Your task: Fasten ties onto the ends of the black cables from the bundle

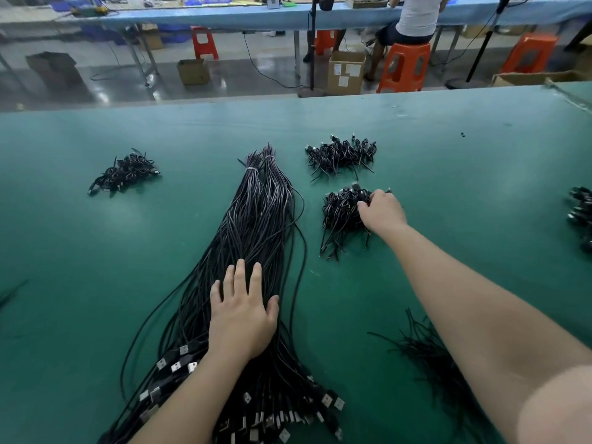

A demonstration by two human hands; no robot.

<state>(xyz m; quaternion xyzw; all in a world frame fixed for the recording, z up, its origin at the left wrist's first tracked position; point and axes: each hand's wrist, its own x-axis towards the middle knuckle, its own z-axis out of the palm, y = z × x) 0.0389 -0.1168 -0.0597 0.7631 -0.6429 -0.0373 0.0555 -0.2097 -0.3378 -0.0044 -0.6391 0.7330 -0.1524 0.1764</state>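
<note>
Left hand [240, 318] flat, fingers spread, pressing cable bundle [256, 225] at centre; right hand [382, 213] fingers curled on tied pile [344, 213], centre right, likely depositing it. Next: draw one cable, fetch tie from ties [426, 350], lower right.

Beyond the far edge of your green desk [448, 129] runs a grey floor [105, 91] with a long blue-topped desk [256, 19] across it. A person in a white shirt [416, 14] sits there on an orange stool [405, 67]. More orange stools [530, 52] and a red one [204, 42] stand nearby. You can see cardboard boxes [346, 72] on the floor, one small and open [193, 71], and a black stand [312, 52] beside them.
</note>
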